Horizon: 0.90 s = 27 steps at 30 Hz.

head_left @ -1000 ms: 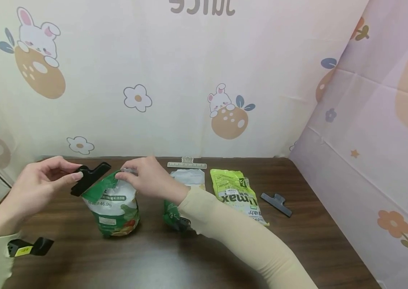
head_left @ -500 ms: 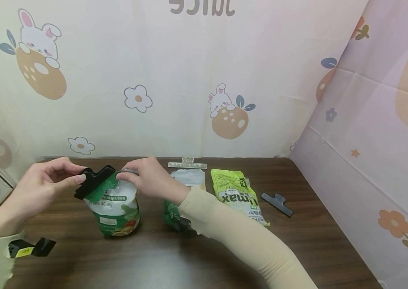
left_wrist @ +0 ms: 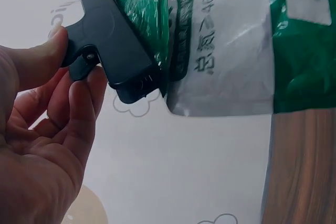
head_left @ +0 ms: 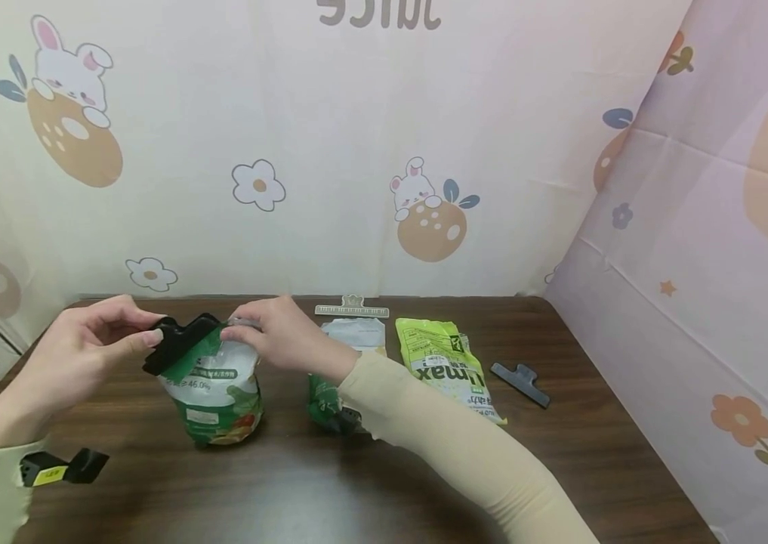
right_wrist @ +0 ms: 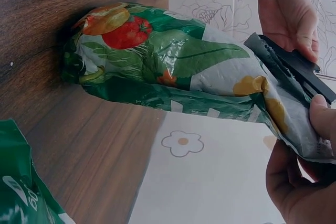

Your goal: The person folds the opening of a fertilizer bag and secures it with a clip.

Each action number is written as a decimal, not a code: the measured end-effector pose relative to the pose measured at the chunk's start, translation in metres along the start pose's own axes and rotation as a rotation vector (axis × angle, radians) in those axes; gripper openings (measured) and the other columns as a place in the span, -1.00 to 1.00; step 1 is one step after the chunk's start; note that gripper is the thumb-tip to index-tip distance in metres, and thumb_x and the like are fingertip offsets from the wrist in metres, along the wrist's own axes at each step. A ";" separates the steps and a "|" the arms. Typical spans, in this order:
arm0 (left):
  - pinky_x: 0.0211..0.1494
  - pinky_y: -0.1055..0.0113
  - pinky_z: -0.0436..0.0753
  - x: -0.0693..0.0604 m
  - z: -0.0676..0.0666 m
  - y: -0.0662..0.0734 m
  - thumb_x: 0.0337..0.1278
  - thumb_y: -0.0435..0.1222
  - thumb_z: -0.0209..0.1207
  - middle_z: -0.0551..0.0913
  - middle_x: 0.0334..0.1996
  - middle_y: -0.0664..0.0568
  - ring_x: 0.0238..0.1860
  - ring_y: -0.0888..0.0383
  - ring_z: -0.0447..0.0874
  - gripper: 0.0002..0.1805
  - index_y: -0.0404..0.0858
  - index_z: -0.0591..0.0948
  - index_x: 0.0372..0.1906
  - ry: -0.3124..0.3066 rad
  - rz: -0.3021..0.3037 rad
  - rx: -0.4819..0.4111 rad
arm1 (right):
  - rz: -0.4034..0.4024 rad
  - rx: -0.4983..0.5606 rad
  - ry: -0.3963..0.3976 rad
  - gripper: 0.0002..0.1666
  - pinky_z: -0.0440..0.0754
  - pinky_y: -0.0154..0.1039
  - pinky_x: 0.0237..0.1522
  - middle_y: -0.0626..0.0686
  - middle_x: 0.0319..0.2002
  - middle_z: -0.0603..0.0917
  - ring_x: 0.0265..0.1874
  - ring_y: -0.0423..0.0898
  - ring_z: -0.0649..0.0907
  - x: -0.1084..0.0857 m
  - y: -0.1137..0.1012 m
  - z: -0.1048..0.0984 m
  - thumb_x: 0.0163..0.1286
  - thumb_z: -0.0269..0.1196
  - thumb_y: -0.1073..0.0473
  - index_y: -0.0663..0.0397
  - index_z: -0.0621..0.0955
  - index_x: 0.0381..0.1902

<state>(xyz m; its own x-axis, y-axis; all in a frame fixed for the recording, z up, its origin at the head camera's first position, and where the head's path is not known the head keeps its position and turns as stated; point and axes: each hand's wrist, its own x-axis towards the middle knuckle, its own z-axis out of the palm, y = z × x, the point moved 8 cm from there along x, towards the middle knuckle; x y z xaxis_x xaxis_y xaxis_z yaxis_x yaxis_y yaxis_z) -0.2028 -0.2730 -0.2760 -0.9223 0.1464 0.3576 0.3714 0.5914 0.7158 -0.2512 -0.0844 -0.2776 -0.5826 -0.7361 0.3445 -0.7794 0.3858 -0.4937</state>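
**Green-and-white bag (head_left: 210, 408) with a black clip (head_left: 183, 344) at its mouth**

A pale printed backdrop (head_left: 329, 249) rises at 12 o'clock behind a dark wood-grain counter (head_left: 275, 491). All directions follow the head view. The green-and-white bag stands on the counter at 8 o'clock from the middle, its printed vegetables partly showing and its green top edge leaning toward 11 o'clock.

From it, a lime bag (head_left: 431, 351) lies at 3 o'clock, and between these two a grey, white and green bag (head_left: 355, 332) is partly hidden by the right arm.

At the bag's 10 o'clock, the left hand (head_left: 71, 359) has a narrow grip, thumb and fingers pinching the handles of the black clip, whose jaws lie along the bag's green edge. At 2 o'clock the right hand (head_left: 285, 336) has a narrow grip too, pinching the opposite top corner.

Smallest are two clips: a pale one (head_left: 353, 309) at 2 o'clock and a grey one (head_left: 521, 384) at 3 o'clock, beyond the lime bag.
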 end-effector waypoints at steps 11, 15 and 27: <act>-0.36 0.43 0.55 0.003 -0.002 0.000 0.20 -0.31 0.36 0.69 -0.25 0.09 -0.35 0.19 0.64 -0.81 -0.14 0.71 -0.09 0.026 -0.045 0.050 | 0.014 -0.021 -0.064 -0.81 0.44 -0.49 -0.35 -0.13 -0.31 0.67 -0.41 -0.32 0.55 -0.001 0.000 0.003 0.50 0.21 0.10 0.07 0.68 -0.14; -0.35 0.45 0.56 0.006 0.002 0.001 0.20 -0.33 0.35 0.67 -0.27 0.07 -0.34 0.20 0.63 -0.82 -0.13 0.72 -0.10 0.002 -0.001 0.077 | 0.019 -0.034 -0.073 -0.80 0.44 -0.49 -0.28 -0.11 -0.26 0.67 -0.36 -0.28 0.55 -0.001 0.000 0.004 0.51 0.19 0.10 0.09 0.66 -0.11; -0.36 0.47 0.54 0.008 0.010 0.007 0.11 -0.42 0.39 0.67 -0.32 0.09 -0.37 0.24 0.66 -0.80 -0.14 0.74 -0.16 0.018 0.055 0.057 | 0.041 0.111 -0.071 -0.85 0.43 -0.43 -0.24 -0.04 -0.22 0.56 -0.34 -0.17 0.52 -0.003 0.003 0.008 0.62 -0.02 0.11 0.01 0.32 0.02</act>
<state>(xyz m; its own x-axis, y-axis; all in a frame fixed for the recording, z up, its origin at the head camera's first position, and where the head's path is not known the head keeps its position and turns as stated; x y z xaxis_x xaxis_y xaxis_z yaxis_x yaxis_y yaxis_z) -0.2092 -0.2596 -0.2743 -0.8984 0.1662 0.4064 0.4144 0.6272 0.6595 -0.2500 -0.0855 -0.2870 -0.5923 -0.7602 0.2670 -0.7229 0.3551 -0.5927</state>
